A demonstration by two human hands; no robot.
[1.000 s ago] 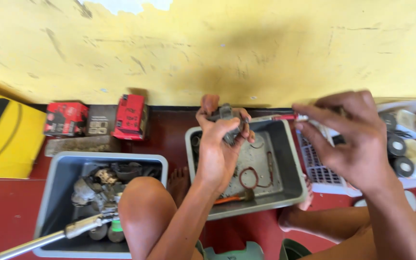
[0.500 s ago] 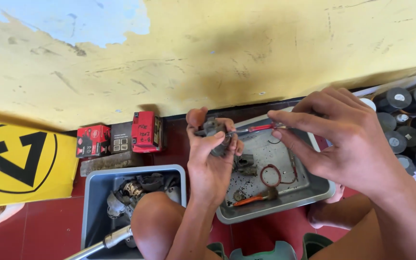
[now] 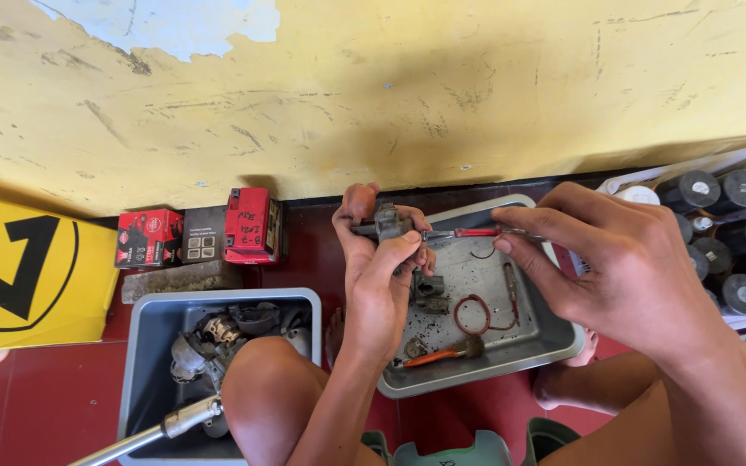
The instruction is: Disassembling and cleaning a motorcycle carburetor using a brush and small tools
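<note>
left hand [image 3: 382, 267] grip closed on small metal part [image 3: 388, 220]; mostly hidden | right hand [image 3: 615, 267] grip pinches red-handled tool [image 3: 477, 232]; tip unseen

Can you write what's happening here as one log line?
left hand: grips small metal part | right hand: pokes red-handled tool into it | below: grey tray

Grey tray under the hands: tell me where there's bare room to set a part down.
In the grey tray, the right side beyond the red ring is bare. Its left and front are crowded by the small metal part and the orange-handled tool. The grey bin is full.
</note>
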